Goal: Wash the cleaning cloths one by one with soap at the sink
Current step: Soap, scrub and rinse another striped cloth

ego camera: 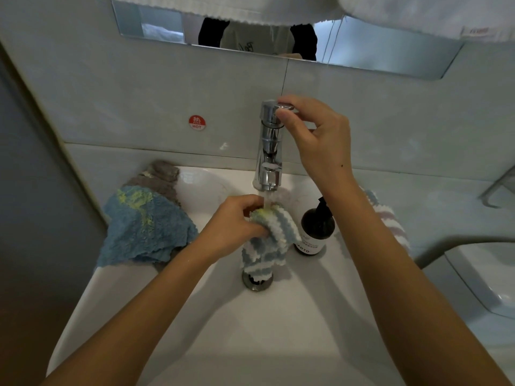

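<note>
head view: a striped blue-and-white fluffy cloth (267,235) is held under running water at the white ceramic sink (250,330).

the left hand (234,227) grips the bunched cloth, fingers curled round it, directly under the spout, its lower end hanging just above the metal drain (257,282). the right hand (315,137) pinches the top knob of the tall chrome faucet (269,146) between thumb and fingertips. a dark soap pump bottle (315,229) stands just beside the cloth. a blue-and-yellow cloth (145,227) lies over a grey cloth (161,174) on the sink's left rim; a pink-and-white striped cloth (390,218) lies on the right. a red round hot sticker (197,122) sits on the wall.
</note>
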{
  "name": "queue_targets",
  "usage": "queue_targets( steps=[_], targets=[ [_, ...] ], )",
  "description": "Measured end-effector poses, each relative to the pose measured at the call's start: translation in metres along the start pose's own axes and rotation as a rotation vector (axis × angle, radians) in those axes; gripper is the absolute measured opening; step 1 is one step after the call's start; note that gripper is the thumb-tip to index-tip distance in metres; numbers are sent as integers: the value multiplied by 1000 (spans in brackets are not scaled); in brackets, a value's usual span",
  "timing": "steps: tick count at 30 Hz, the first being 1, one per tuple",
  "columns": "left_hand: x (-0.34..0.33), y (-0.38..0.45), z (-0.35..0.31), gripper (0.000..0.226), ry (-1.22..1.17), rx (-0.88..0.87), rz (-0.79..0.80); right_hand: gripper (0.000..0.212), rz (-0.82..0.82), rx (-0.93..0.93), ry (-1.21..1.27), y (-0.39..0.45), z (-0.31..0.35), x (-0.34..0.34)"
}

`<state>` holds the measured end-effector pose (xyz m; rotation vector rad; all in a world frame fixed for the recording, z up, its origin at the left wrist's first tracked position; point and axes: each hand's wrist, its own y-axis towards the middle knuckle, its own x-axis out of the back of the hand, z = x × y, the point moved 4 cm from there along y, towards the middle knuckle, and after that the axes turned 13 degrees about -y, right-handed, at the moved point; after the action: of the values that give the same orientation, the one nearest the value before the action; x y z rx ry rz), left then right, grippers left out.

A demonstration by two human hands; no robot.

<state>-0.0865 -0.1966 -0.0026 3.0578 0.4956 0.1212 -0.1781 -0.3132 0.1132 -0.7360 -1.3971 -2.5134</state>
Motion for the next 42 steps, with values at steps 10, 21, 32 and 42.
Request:
queue_targets(
  steps=[10, 21, 32, 42],
  targets=[
    [-6, -6, -4, 47, 47, 17, 47, 27, -13, -3, 34, -12, 4, 1],
    [-16, -4, 2, 27, 159, 1, 63, 49, 135, 43, -128, -56, -13, 17],
    [-59, 12, -3, 15, 103, 14, 142, 28, 87, -52, -88, -94, -61, 55],
    [-57, 23, 25, 32, 122, 92, -72, 37, 200, -21, -358, -113, -90, 33]
  ],
)
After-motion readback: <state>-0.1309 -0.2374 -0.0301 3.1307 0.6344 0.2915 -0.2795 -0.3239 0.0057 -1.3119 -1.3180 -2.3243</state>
